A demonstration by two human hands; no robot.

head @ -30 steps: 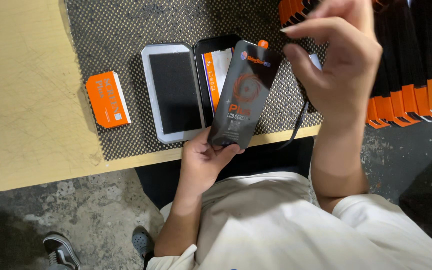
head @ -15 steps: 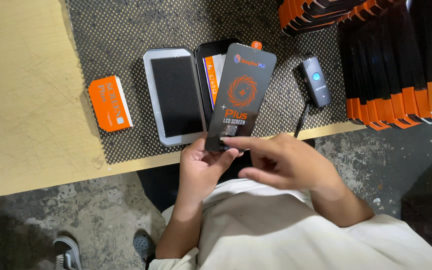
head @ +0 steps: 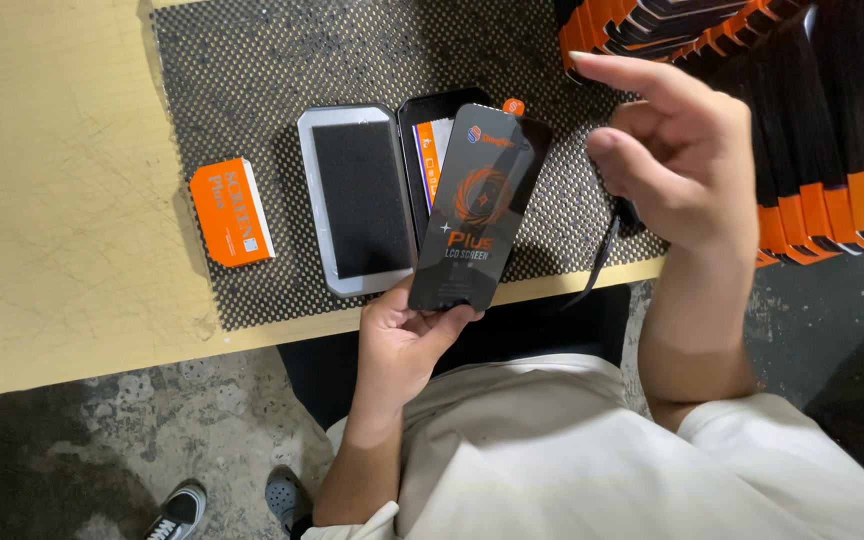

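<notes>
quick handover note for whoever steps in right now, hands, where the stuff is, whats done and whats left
Left hand: grips the bottom end of the flat black screen package, holding it tilted over the black mesh mat.
Right hand: raised above the mat's right side, fingers loosely curled, holding nothing.
On the mat: grey tray with black insert, an open black tray partly hidden behind the package, a small orange box at the left edge, a black cable under the right hand.
Stacked black-and-orange packages line the right side.
Done: one package is in hand.
Left: it is not yet set down anywhere.
</notes>
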